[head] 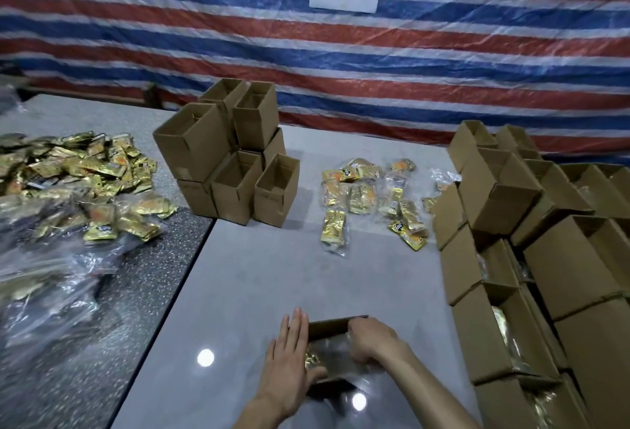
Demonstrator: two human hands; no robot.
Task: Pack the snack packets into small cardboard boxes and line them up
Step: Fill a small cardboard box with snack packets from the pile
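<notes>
Left hand (289, 357) flat against the small box (335, 324), right hand (370, 340) curled on packets (313, 359) inside

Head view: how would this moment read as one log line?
step: packing | left hand: flat against small brown cardboard box | right hand: grips gold foil snack packets inside

Open box (335, 326), gold packets (315, 360) inside

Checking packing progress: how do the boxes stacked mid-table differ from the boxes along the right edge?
The mid-table boxes look empty; several right-edge boxes show gold packets inside. The mid-table boxes form a small two-level stack; the right-edge boxes run in a long bank toward the camera. Both are open-topped brown cardboard.
</notes>
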